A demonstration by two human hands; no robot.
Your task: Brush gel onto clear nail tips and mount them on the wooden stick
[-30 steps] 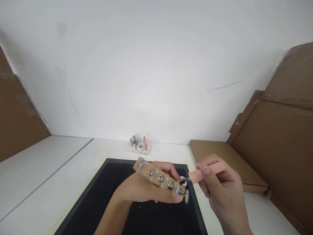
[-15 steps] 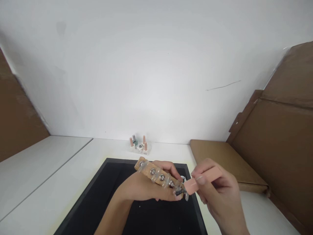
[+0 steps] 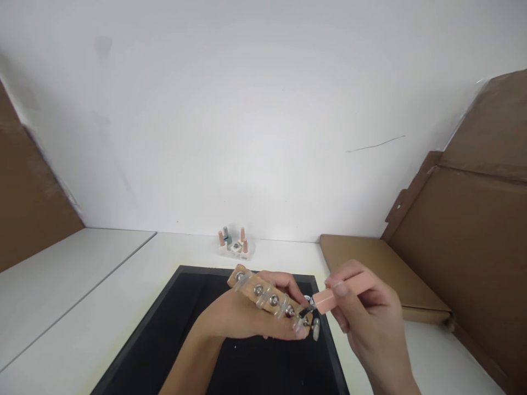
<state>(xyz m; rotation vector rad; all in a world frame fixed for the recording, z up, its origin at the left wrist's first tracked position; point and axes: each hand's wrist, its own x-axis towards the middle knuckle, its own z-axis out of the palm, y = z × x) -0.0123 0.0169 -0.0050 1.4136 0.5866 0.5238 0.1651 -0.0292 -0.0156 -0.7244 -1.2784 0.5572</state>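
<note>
My left hand (image 3: 242, 318) is closed around a wooden nail-tip stand (image 3: 246, 286), a tilted strip with several round metal studs and clear false nails (image 3: 263, 296) along it. Between the fingers of my right hand (image 3: 370, 312) is the pink cap of a nail polish brush (image 3: 346, 291). The brush's dark tip points left and is at the false nail nearest the strip's right end; whether it touches cannot be told. One more clear nail tip (image 3: 316, 329) sticks out past that end.
Under my hands lies a black mat (image 3: 164, 340) on a white table (image 3: 115, 269). Several small polish bottles (image 3: 233, 244) stand in a clear holder by the wall. A flat cardboard box (image 3: 362, 263) lies to the right, with cardboard panels at both sides.
My right hand has shifted the brush slightly up and to the right, and its angle differs a little. My left hand and the stand have barely moved.
</note>
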